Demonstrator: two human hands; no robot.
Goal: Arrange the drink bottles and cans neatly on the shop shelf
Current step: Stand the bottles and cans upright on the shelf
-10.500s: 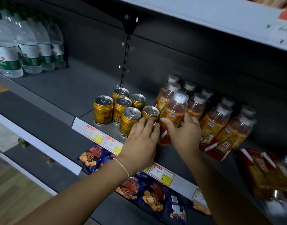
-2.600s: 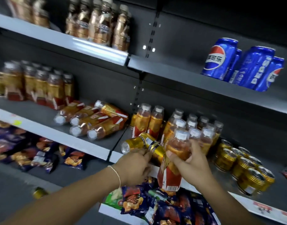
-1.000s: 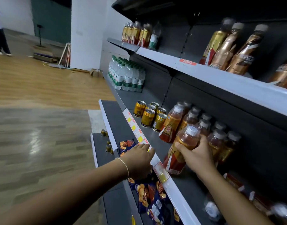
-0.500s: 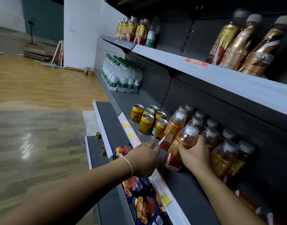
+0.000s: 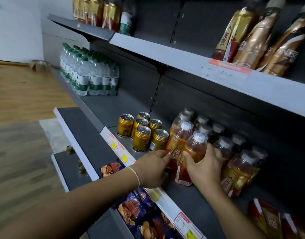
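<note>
Amber bottle being squared up at the front of its row.
Nearest, below the wrists, snack packets lie on the lower tier. On the shelf the right hand curls thumb and fingers round that bottle; the left hand, fingers fairly straight, touches the neighbouring bottle just left of it. I'd slide it, not lift, label outward, minding the gold cans just beyond the left hand. Water bottles stand farthest off.
</note>
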